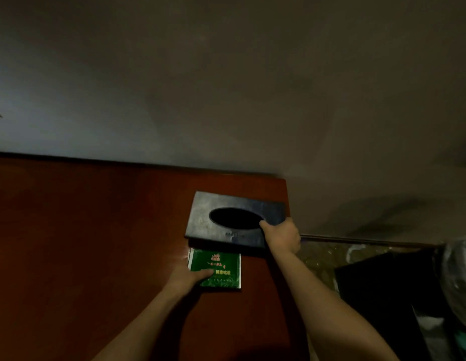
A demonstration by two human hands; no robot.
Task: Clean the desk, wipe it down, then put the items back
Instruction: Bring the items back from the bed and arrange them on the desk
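A dark flat tissue box point(221, 230) with an oval opening lies on the reddish-brown desk point(83, 230) near its far right corner. My right hand point(281, 237) grips the box's right end, thumb on top beside the opening. Just in front of the box lies a green packet point(221, 264) with red and white print. My left hand point(186, 276) holds the packet's left edge, thumb pressed on its top face, with the packet flat on the desk.
A grey wall rises right behind the desk. Past the desk's right edge the floor shows a dark bin or box point(383, 295) and a pale plastic bag point(458, 277). A thin rod point(369, 241) runs along the floor by the wall.
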